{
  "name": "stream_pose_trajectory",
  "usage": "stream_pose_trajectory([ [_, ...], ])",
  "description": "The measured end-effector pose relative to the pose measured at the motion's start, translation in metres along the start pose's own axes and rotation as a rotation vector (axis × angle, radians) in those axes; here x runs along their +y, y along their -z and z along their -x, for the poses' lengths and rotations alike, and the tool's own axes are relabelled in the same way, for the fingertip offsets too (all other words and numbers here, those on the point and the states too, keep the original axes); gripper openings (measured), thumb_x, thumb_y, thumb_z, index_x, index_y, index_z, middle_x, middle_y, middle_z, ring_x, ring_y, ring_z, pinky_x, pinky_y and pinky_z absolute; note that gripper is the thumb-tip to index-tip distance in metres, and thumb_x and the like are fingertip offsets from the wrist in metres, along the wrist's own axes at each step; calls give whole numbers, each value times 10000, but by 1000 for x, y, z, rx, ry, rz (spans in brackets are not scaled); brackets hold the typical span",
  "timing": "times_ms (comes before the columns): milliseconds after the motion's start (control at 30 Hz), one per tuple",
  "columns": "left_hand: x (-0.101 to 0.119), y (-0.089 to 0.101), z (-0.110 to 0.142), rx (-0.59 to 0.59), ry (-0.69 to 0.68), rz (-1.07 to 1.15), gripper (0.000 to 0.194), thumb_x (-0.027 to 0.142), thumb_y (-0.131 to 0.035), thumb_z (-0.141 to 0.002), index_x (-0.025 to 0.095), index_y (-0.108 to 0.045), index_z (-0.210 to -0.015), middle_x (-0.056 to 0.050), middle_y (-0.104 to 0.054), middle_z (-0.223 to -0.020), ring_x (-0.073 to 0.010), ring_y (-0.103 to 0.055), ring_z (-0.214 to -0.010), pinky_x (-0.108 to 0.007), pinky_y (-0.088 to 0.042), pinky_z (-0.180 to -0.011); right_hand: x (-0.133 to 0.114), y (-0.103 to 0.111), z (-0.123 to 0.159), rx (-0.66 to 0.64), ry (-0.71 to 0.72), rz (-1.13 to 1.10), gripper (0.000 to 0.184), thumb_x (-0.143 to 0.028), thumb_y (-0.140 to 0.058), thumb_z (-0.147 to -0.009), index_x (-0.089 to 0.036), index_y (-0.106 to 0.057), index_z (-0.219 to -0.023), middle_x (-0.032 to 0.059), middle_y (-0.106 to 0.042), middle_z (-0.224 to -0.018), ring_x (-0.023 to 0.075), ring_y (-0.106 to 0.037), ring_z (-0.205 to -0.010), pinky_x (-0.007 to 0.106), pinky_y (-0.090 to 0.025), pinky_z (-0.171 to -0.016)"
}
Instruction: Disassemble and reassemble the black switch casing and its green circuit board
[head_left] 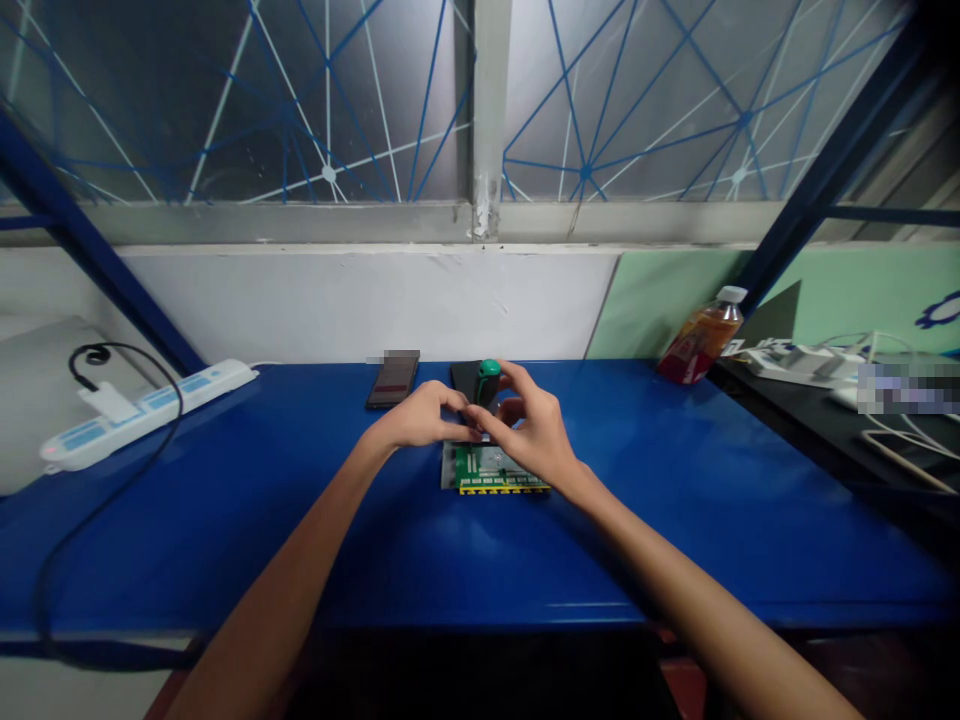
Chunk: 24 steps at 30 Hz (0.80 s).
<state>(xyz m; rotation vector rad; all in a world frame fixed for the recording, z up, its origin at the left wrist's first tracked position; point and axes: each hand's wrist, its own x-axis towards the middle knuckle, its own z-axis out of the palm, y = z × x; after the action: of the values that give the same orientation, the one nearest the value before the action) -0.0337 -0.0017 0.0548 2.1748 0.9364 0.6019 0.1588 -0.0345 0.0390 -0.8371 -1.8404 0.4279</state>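
Observation:
A green circuit board [491, 472] lies flat on the blue table [300, 520] in front of me. My right hand [529, 430] is curled around a screwdriver with a green and black handle [488, 378], held upright over the board. My left hand [424, 415] is closed beside it, fingertips pinched at the screwdriver's lower part near the board's far edge. The tip of the tool is hidden by my fingers.
A dark phone [393, 379] lies just behind my left hand. A white power strip [142, 410] with a black cable sits at far left. A bottle of amber drink [701, 340] leans at back right, near white chargers and cables [802, 360]. A wall runs behind the table.

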Motion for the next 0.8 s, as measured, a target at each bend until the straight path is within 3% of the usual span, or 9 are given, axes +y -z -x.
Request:
stream_pose_trajectory([
  [433,-1,2,-1,-30,-44,-82,160,274,-659,-775,132,-732,-771,-51,-711,-781,-168,-624,-755,-257,-425,-701,1,0,1,-29,24,-5,478,-303,-575,-837,-231,-407,-1279,46,-630,-986,101,-589,-529,274,-495,-491],
  [800,2,0,-1,4,17,-77,235,347,-703,-744,115,-737,-767,-55,-710,-746,-182,-619,-740,-254,-429,-656,0,1,-1,2,43,15,468,-325,-633,-823,-227,-436,-1236,25,-621,-932,89,-582,-508,260,-491,-485],
])
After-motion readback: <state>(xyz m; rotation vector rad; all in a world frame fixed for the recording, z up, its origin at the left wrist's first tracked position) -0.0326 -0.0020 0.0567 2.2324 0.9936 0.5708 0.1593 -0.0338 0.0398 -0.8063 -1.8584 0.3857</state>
